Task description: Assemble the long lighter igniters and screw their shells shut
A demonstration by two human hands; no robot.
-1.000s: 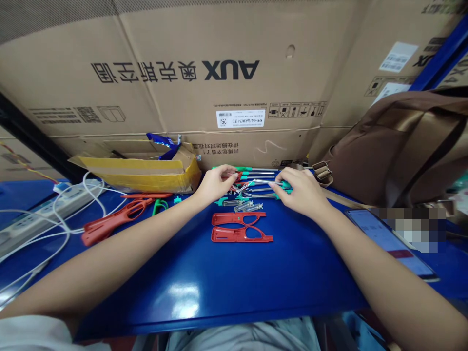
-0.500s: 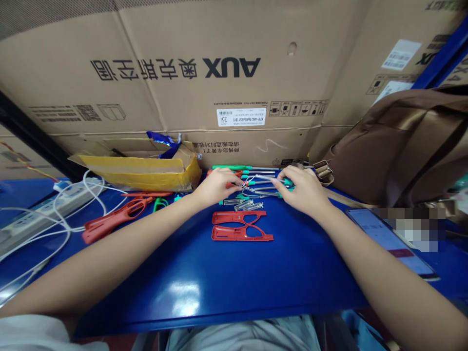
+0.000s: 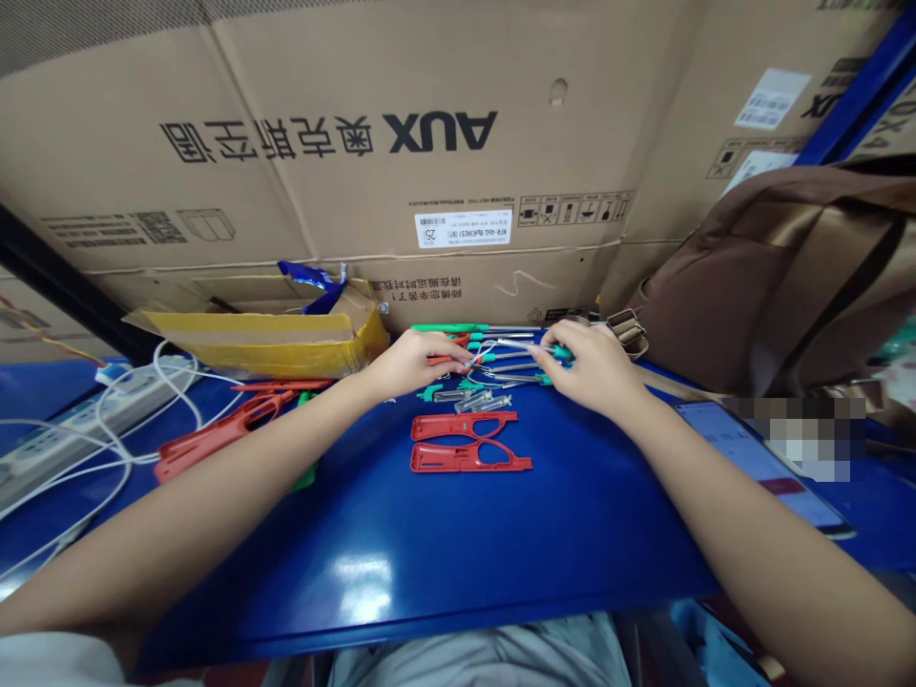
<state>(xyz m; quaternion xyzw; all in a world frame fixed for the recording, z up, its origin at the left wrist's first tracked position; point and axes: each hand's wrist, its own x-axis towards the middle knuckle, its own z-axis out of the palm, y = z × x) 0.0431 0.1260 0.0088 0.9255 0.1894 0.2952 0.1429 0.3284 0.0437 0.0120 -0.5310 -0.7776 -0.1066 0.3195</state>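
Note:
My left hand (image 3: 413, 364) is closed, its thumb and forefinger pinching the end of a thin pale wire (image 3: 484, 354). My right hand (image 3: 593, 367) is closed around a slim metal tube (image 3: 513, 343) with a green end, which points left toward the other hand. Beneath and behind both hands lie several similar metal tubes (image 3: 521, 365) with green or red ends. Just nearer to me are small clear plastic parts with metal bits (image 3: 473, 401). Two red plastic handle half-shells (image 3: 464, 426) with oval openings lie side by side on the blue table (image 3: 458, 544).
A yellow-taped cardboard box (image 3: 250, 339) stands at the back left. White cables (image 3: 129, 434), a power strip (image 3: 86, 420) and red handle pieces (image 3: 215, 439) lie left. To the right are a phone (image 3: 765, 468) and a brown bag (image 3: 773, 277). Large cardboard (image 3: 322, 200) backs the table.
The view has shifted slightly. My left fingers have moved a little relative to the tube, and the wire looks straighter. Both hands keep their grips.

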